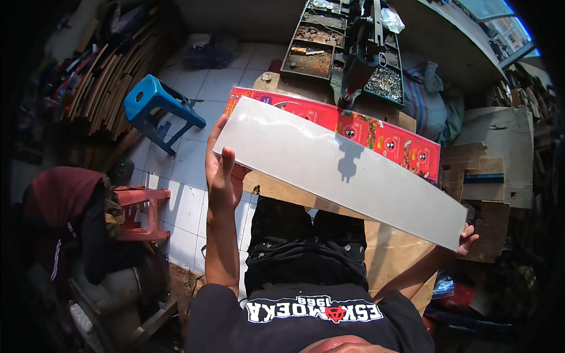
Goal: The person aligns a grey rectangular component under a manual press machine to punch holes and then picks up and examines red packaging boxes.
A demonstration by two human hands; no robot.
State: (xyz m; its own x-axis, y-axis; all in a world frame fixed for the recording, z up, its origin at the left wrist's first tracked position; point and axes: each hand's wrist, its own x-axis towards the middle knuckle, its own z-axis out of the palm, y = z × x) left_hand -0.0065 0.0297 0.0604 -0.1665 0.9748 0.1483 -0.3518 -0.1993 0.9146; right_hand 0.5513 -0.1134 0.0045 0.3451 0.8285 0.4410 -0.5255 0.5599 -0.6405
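Note:
A long, glossy grey-white panel (353, 176) spans the space in front of me, slanting down to the right. My left hand (223, 170) is closed on its left end, thumb on the near face and fingers behind the edge. At the far right corner, my right hand (468, 240) grips the same panel, most of its fingers hidden. Just beyond it shows a red printed panel (406, 147) with food pictures, partly covered by the white one; I cannot tell whether it rests on the wooden bench (282, 188). A dark shadow falls across the white surface.
A dark bench press (360, 65) stands beyond the panels, between a sectioned tray (309, 59) and a tray of small metal pieces (384, 82). To the left are a blue stool (154, 97) and a red stool (147, 206). Cardboard (494, 147) is at right.

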